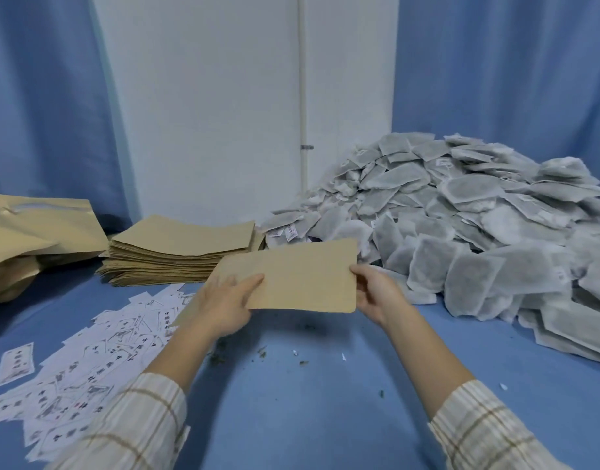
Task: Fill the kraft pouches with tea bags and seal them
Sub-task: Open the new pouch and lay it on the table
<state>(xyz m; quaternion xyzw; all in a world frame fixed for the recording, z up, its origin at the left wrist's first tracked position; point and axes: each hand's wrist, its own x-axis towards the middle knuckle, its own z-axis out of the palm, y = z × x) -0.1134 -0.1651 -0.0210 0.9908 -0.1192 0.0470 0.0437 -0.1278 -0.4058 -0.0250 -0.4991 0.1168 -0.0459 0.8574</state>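
Your left hand (223, 305) and right hand (376, 295) are pinching a flat kraft pouch (302, 276) (held level) above the blue table (308, 401), near the tea bags (478, 232).

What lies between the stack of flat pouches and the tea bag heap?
In the head view, the stack nearly meets the heap; the held pouch overlaps the gap.

White wall (203, 96), blue curtains (495, 62), perhaps cloth-covered table (308, 401)

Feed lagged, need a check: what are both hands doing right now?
Left hand: grips the left end of a flat kraft pouch.
Right hand: pinches the pouch's right edge.
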